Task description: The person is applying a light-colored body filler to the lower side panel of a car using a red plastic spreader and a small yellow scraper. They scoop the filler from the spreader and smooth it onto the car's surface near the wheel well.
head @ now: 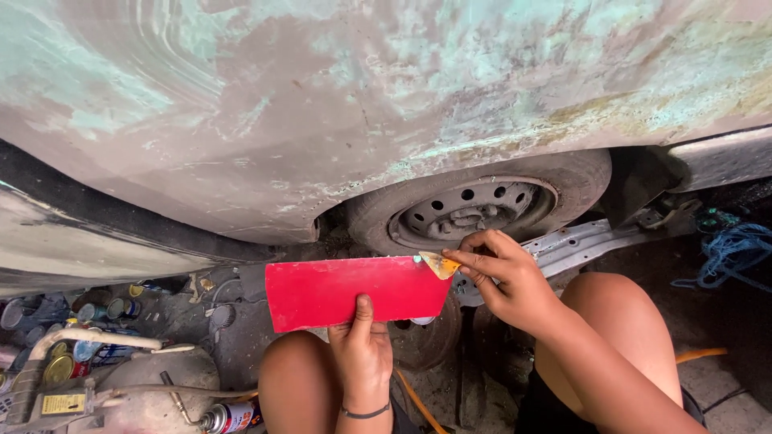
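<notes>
So the red mixing board [358, 289] sits flat in front of the knees, left hand [363, 350] gripping its bottom edge, thumb on top. Right hand [507, 277] pinches a small yellow spreader [440, 264] against the board's top right corner. Steel wheel [470, 210] and sanded car panel [322, 104] sit just behind.

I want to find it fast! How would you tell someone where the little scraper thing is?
Find the sanded car body and the wheel under it. Below the wheel, the left hand holds a red board. At its top right corner the right hand pinches the scraper: small, yellowish and wedge-shaped, unlike the big flat board.
</notes>
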